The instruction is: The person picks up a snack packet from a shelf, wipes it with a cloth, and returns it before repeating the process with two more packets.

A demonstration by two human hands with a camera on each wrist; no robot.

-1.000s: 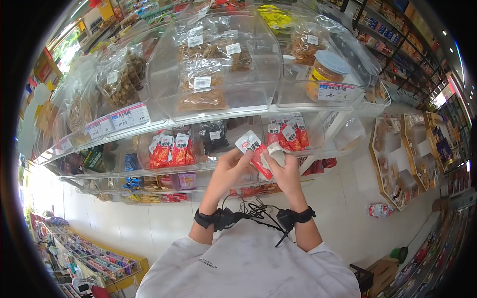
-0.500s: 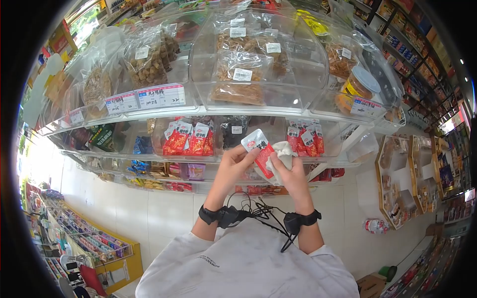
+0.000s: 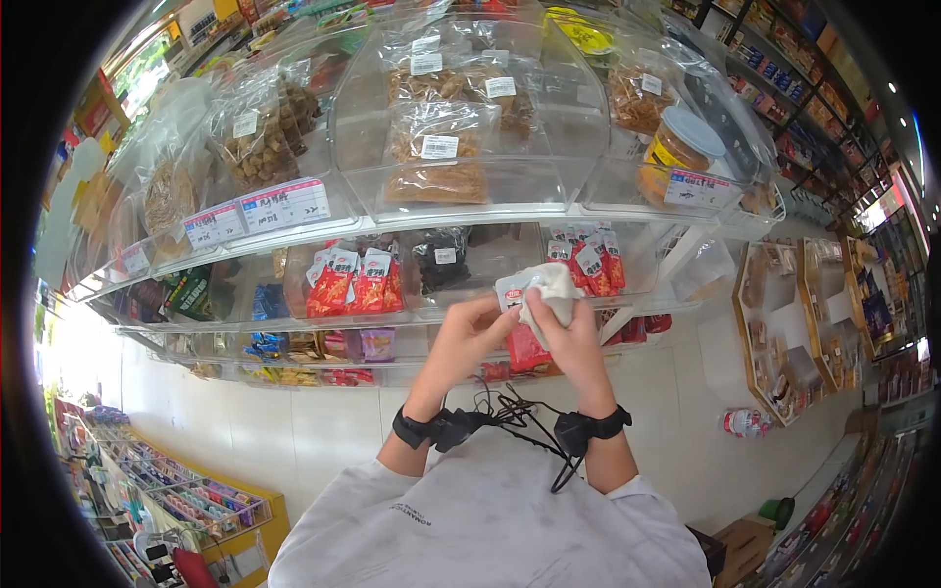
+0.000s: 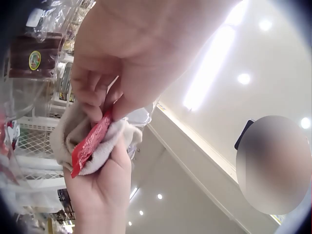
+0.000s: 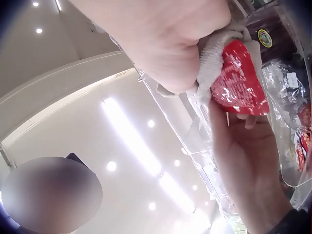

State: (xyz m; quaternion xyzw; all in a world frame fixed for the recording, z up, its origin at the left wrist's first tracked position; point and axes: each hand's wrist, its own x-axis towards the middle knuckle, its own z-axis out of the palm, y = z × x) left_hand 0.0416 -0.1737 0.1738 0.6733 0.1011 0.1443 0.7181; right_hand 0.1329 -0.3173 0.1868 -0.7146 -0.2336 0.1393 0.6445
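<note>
My left hand [image 3: 469, 335] pinches the edge of a red and white snack packet [image 3: 527, 350] between thumb and fingers. A whitish cloth [image 3: 559, 284] is bunched in my right hand [image 3: 576, 345], its thumb pressing it over the packet's upper front, so most of the print there is covered. In the left wrist view the cloth [image 4: 66, 134] wraps both sides of the packet [image 4: 91, 144], with the left fingers at its near end. The packet's red printed face [image 5: 239, 83] shows in the right wrist view, the cloth [image 5: 210, 68] lying along its edge.
Similar red packets fill a clear shelf bin [image 3: 355, 279] and another bin [image 3: 588, 257] behind the hands. Above, a shelf edge [image 3: 412, 223] fronts clear bins of bagged food [image 3: 441, 147] and a lidded jar [image 3: 678, 152]. Black cables [image 3: 510, 412] hang between the wrists.
The right hand has brought the cloth left across the packet's front, covering print that showed before. The left hand keeps its pinch. The head view has shifted to and fro.
</note>
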